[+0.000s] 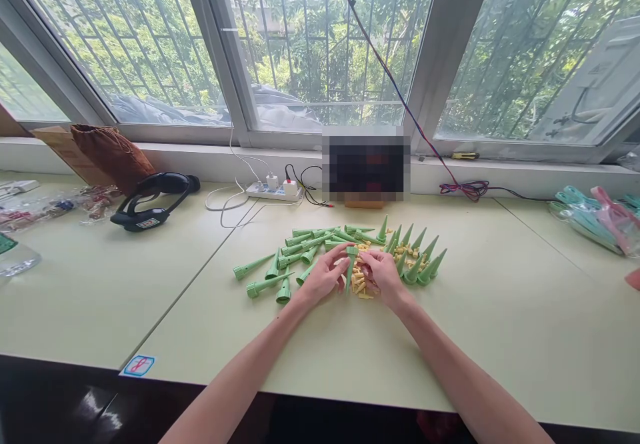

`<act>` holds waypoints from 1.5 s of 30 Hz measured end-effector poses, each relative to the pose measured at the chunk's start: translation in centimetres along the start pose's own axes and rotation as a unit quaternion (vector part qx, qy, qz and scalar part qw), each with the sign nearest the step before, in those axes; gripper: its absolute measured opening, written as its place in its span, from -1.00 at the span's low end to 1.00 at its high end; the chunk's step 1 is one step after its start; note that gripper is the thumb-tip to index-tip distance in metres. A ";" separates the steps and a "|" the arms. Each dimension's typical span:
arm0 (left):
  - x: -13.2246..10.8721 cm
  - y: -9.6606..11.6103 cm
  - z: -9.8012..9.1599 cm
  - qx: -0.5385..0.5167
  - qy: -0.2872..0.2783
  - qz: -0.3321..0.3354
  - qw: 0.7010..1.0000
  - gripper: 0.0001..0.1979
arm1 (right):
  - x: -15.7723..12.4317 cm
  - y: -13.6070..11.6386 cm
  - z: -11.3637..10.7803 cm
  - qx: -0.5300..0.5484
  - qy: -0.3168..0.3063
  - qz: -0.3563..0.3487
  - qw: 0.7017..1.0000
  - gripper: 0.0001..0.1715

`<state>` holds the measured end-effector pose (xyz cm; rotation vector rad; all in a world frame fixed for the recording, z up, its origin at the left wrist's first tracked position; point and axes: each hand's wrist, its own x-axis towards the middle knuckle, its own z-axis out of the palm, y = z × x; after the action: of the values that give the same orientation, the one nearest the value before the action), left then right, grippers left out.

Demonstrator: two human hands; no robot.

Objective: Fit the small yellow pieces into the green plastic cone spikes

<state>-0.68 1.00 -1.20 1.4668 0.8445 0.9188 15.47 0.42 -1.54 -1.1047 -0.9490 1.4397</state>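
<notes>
My left hand [327,272] is closed around a green plastic spike [351,267], its wide capped end up and its point down. Close to its right, my right hand [383,274] has its fingers pinched together by the spike; what they hold, if anything, is too small to make out. Small yellow plastic pieces [363,287] lie in a pile between and beneath the hands. On the left, several green spikes [265,284] lie scattered, mostly on their sides. To the right, several more green spikes [431,267] stand point up, with yellow pieces among them.
Black headphones [150,204] and a brown pouch [107,154] lie at the left. A power strip [275,192] with cables sits by the window. Behind the spikes stands a blurred-out dark screen [367,167]. Bagged teal and pink items [597,221] are at far right.
</notes>
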 end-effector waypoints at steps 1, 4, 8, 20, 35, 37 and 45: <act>0.0 0.0 0.0 0.007 0.002 0.004 1.000 -0.46 | 0.0 0.0 0.0 0.005 0.001 0.006 1.000 -0.56; 0.0 0.0 0.2 0.020 0.012 0.010 1.000 -0.47 | 0.1 0.0 0.0 0.022 0.003 0.028 0.999 -0.59; 0.0 0.3 0.4 0.034 0.032 0.017 0.999 -0.49 | 0.3 0.4 -0.1 0.013 0.006 0.033 0.999 -0.57; 0.6 0.0 0.2 -0.123 0.092 -0.035 0.988 -0.52 | -0.3 0.7 0.1 -0.359 0.034 -0.334 0.871 -0.72; 0.4 -0.1 0.4 -0.110 0.089 -0.052 0.989 -0.48 | 0.5 1.4 -0.7 -0.390 -0.011 -0.363 0.846 -0.71; 0.4 -0.2 0.4 -0.096 0.090 -0.055 0.990 -0.47 | 0.4 1.3 -0.6 -0.387 -0.009 -0.354 0.851 -0.72; 0.4 -0.9 0.2 -0.028 0.077 -0.028 0.996 -0.48 | 0.2 1.1 -0.5 -0.352 0.000 -0.290 0.890 -0.67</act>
<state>-0.36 1.38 -2.09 1.3301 0.9599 1.0152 15.70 0.50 -2.75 -1.1703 -1.7050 0.5982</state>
